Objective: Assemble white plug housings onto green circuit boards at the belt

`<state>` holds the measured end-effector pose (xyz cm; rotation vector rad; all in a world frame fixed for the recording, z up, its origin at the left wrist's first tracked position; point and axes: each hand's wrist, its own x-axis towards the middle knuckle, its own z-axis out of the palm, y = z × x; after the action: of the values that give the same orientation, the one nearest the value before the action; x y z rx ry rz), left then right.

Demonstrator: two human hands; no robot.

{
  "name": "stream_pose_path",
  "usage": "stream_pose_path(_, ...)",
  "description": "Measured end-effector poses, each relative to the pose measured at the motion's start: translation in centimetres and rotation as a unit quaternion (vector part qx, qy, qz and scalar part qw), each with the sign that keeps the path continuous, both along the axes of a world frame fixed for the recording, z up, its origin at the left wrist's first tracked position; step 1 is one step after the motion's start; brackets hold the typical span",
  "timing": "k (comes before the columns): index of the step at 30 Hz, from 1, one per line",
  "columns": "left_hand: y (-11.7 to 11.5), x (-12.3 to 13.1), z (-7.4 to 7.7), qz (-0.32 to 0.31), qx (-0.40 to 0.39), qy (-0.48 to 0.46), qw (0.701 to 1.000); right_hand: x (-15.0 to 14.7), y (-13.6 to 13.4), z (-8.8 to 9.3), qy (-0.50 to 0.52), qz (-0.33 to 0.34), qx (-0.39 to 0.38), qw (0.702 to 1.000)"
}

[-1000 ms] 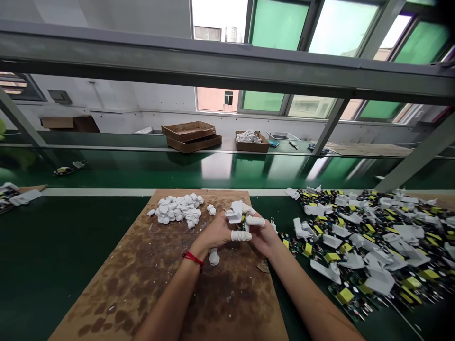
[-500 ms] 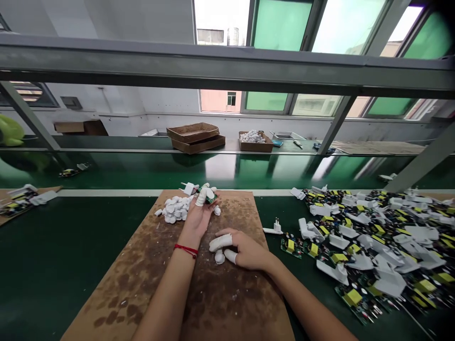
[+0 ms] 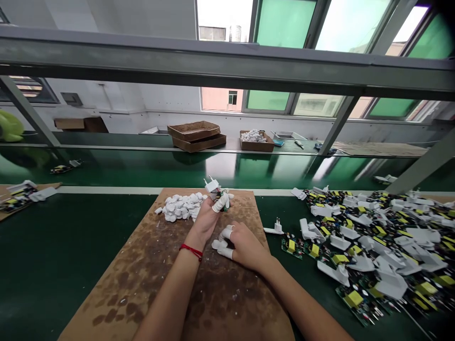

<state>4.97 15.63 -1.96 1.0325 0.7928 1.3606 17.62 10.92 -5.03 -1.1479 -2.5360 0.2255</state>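
My left hand [image 3: 208, 217] is closed on a white plug piece with a small green circuit board [image 3: 216, 189], held just above the far part of the stained brown board [image 3: 152, 284]. White finger cots cover its fingertips. My right hand [image 3: 241, 246] rests lower on the board, its cot-covered fingers pinched on a small white cap [image 3: 217, 245]. A heap of white caps [image 3: 181, 207] lies just left of my left hand. A red string circles my left wrist.
A large spread of white plug shells and green circuit boards [image 3: 369, 237] covers the green table to the right; one loose plug piece [image 3: 274, 228] lies near the board. More parts [image 3: 21, 194] sit far left. Cardboard trays [image 3: 197, 135] stand beyond the belt.
My left hand drew back slightly right with the plug and board. My right hand's fingers curled tighter round the white cap on the board. A second ago both hands held the assembly together.
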Motion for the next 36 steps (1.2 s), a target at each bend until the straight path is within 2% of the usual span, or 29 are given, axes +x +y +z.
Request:
stream_pose_path(3,0.1,-0.1,0.0,0.045,0.011,0.068,0.997,0.4,0.1,0.2,-0.007,-0.045,0.026,0.999)
stream_pose_path(5,0.0,-0.2,0.0,0.106,0.046,0.180,0.977,0.7,0.2,0.3,-0.002,-0.066,0.030,0.997)
stream_pose_path(6,-0.2,-0.2,0.0,0.143,0.073,0.263,0.951,0.8,0.2,0.4,0.000,-0.074,0.029,0.997)
stream_pose_path(8,-0.5,-0.2,-0.1,0.201,0.129,0.433,0.869,1.0,0.4,0.5,0.010,-0.086,0.014,0.996)
stream_pose_path(9,-0.6,-0.2,-0.1,0.212,0.149,0.496,0.829,1.0,0.4,0.5,0.018,-0.094,0.003,0.995)
stream_pose_path(10,-0.7,-0.1,-0.2,0.210,0.161,0.533,0.804,1.1,0.5,0.5,0.029,-0.103,-0.007,0.994)
stream_pose_path(12,-0.8,0.0,-0.3,0.197,0.178,0.566,0.780,1.2,0.8,0.3,0.048,-0.126,-0.021,0.991)
stream_pose_path(14,-0.7,0.0,-0.4,0.194,0.192,0.574,0.772,1.5,1.1,0.0,0.102,-0.158,-0.024,0.982)
stream_pose_path(16,-0.7,-0.1,-0.4,0.199,0.199,0.574,0.769,1.9,1.5,-0.2,0.249,-0.194,-0.037,0.948)
stream_pose_path(17,-0.6,-0.2,-0.4,0.201,0.200,0.575,0.767,2.2,1.8,-0.2,0.348,-0.209,-0.051,0.912)
stream_pose_path(19,-0.6,-0.3,-0.3,0.197,0.205,0.580,0.764,2.6,2.2,-0.2,0.533,-0.219,-0.089,0.812)
stream_pose_path(21,-0.5,-0.5,-0.3,0.179,0.213,0.585,0.762,3.0,2.6,0.1,0.638,-0.213,-0.114,0.731)
stream_pose_path(22,-0.5,-0.5,-0.3,0.163,0.221,0.588,0.760,3.2,2.7,0.4,0.666,-0.206,-0.117,0.707)
stream_pose_path(24,-0.5,-0.5,-0.5,0.119,0.246,0.595,0.755,3.5,2.7,0.9,0.684,-0.191,-0.118,0.694)
stream_pose_path(27,-0.5,-0.3,-0.7,0.043,0.303,0.597,0.742,3.8,2.4,1.6,0.669,-0.169,-0.132,0.712)
stream_pose_path(29,-0.7,-0.1,-0.7,0.015,0.315,0.577,0.754,3.8,2.2,1.8,0.655,-0.161,-0.144,0.724)
stream_pose_path(33,-1.0,0.0,-0.3,0.005,0.248,0.495,0.833,3.5,2.1,1.5,0.632,-0.177,-0.170,0.735)
stream_pose_path(36,-0.9,-0.2,0.0,-0.031,0.190,0.411,0.891,3.5,2.2,1.3,0.647,-0.182,-0.215,0.709)
